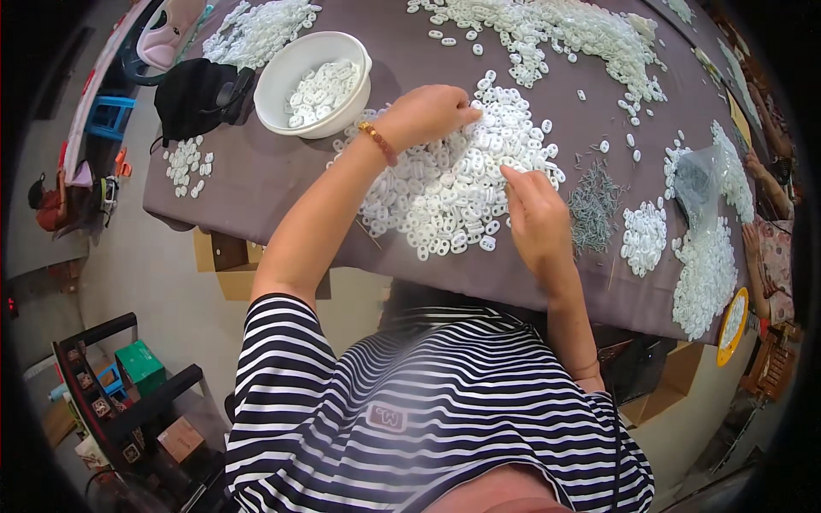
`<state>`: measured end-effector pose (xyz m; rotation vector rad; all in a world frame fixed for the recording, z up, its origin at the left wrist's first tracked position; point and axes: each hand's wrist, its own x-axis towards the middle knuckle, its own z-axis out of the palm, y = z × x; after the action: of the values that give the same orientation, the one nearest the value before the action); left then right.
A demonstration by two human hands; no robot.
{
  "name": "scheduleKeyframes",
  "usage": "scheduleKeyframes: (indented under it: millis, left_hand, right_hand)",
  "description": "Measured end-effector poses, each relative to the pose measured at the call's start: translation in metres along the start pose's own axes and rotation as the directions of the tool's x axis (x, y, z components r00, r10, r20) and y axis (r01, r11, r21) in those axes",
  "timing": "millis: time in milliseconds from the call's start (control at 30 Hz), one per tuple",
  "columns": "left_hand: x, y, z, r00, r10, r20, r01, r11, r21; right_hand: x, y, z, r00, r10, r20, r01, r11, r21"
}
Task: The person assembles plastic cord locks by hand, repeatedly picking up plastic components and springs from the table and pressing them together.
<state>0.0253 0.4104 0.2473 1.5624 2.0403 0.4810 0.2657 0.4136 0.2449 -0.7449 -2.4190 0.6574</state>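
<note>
A broad heap of small white oval plastic pieces with two holes (453,192) lies on the brown-covered table (410,60) in front of me. My left hand (432,115), a beaded bracelet at its wrist, reaches over the far side of the heap. Its fingers are closed together, and what is between them is hidden. At the heap's right edge is my right hand (539,214), thumb and fingers pinched at the white pieces. Anything in that pinch is too small to make out. Just right of it lies a pile of small grey screws (596,209).
A white bowl (355,103) partly filled with white pieces stands beyond my left forearm, beside a black cloth item (184,98). More white pieces (590,34) spread across the far side. A clear plastic bag (697,184) lies at right, near another person's arms (761,175).
</note>
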Motion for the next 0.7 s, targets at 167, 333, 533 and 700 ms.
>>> scheduleKeyframes:
  millis: [167,333,533,700]
  left_hand:
    - [-0.028,0.017,0.007,0.985,0.170,-0.010,-0.171,0.985,-0.038]
    - [-0.077,0.023,0.039,0.822,0.472,-0.319,-0.403,0.877,0.261]
    - [-0.119,0.040,0.046,0.812,0.401,-0.424,-0.319,0.914,0.253]
    - [-0.154,0.039,0.058,0.761,0.312,-0.569,-0.228,0.949,0.217]
  right_hand:
    - [-0.004,-0.001,0.000,1.000,-0.014,0.021,0.014,1.000,-0.004]
    - [-0.006,-0.006,-0.001,0.999,-0.035,0.024,0.034,0.999,0.026]
    - [-0.009,-0.009,0.001,0.999,-0.040,0.026,0.038,0.998,0.052]
    - [-0.011,-0.019,0.001,0.999,-0.049,0.017,0.048,0.996,0.077]
